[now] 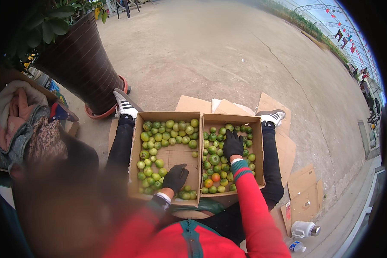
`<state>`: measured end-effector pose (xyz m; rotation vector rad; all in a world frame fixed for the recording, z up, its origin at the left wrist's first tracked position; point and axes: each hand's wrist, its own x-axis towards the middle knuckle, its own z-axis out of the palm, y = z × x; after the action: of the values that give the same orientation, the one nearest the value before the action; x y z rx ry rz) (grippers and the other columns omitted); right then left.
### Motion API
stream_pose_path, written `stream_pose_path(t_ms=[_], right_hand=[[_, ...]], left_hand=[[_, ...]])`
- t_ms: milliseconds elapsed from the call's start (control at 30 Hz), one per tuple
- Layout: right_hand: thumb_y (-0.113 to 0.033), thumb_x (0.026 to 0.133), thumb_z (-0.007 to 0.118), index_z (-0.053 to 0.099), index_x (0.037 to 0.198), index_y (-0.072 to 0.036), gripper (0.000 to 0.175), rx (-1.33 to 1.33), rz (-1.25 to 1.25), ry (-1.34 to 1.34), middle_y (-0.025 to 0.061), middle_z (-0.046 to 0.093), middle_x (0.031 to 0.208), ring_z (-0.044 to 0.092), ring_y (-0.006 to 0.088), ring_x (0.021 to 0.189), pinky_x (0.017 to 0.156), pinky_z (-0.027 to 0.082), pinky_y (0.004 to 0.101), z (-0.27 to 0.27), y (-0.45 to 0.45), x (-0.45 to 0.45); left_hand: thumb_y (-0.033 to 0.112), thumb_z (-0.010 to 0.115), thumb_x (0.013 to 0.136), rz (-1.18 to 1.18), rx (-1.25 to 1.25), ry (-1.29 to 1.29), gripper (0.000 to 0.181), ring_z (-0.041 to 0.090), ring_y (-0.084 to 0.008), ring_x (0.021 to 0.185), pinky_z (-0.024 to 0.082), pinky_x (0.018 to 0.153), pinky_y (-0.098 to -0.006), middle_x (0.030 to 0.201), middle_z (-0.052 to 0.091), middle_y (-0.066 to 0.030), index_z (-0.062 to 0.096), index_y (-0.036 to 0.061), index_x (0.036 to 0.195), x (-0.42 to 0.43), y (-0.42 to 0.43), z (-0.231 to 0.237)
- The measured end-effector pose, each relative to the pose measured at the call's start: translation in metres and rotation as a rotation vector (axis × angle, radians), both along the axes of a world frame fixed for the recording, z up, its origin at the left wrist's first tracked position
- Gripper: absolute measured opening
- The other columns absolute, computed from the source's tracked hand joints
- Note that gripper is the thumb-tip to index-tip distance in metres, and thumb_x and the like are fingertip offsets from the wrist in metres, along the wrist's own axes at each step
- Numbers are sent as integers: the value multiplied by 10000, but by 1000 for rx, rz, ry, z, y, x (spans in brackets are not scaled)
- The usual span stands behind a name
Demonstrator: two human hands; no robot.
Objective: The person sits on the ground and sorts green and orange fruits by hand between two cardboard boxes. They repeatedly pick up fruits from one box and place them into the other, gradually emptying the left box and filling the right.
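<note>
Two open cardboard boxes stand side by side between my outstretched legs. In the left box [133,154], green tomatoes [161,130] line the far and left sides around a bare patch of bottom. My left hand [175,177], in a black glove, is over the near part of that patch, beside some tomatoes. The right box [262,154] holds green tomatoes [214,159] spread loosely, with orange-red ones [215,177] near its front. Over its far half, my gloved right hand [233,144] reaches down among the tomatoes. Both palms are hidden, so anything under them cannot be seen.
Flattened cardboard [283,154] lies beneath and right of the boxes. At the lower right are a white jug [303,229] and a plastic bottle [296,246]. A tall brown planter [80,61] stands at the left, near piled clothes [35,129]. A blurred dark shape covers the lower left.
</note>
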<state>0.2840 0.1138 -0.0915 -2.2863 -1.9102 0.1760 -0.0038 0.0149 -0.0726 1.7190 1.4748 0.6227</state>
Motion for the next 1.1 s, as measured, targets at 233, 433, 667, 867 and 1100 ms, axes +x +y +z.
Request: stream_pose_path(t_ms=[233,433,667,867,1100], right_hand=[[-211,903,514,488,1349,-73,467,187,-11,95,140,524,1363,415,326,1318,1109,281,487,9,-9,-6],[-201,900,590,592,1218,-29,361,425,98,380,193,597,1230,495,379,1217,1047,381,451,30,-71,-30],[-186,886,602,608,1191,-55,332,366,172,431,169,610,1198,531,363,1179,1014,418,441,33,-122,-72],[-196,887,587,608,1177,-74,315,244,223,458,155,629,1155,561,342,1118,952,454,440,22,-120,-62],[-245,868,658,585,1261,-106,423,376,431,547,150,627,1149,592,330,1058,891,485,416,73,-124,-81]], left_hand=[[210,559,921,21,127,-41,277,629,-343,935,503,816,-412,1028,642,-164,630,67,1147,-2,-1,-3],[139,592,881,254,424,149,327,572,-345,1053,467,912,-421,1131,603,-160,611,99,1205,-28,18,22],[355,601,815,-38,155,904,369,461,-334,1162,454,851,-464,1124,577,-112,606,120,1099,-47,39,-15],[433,594,815,-22,-106,814,470,570,-333,1047,493,823,-460,1140,515,-160,549,114,1157,-14,23,11],[256,741,775,56,342,-4,524,613,-332,892,530,781,-454,1131,514,-156,500,95,1212,-16,11,-24]])
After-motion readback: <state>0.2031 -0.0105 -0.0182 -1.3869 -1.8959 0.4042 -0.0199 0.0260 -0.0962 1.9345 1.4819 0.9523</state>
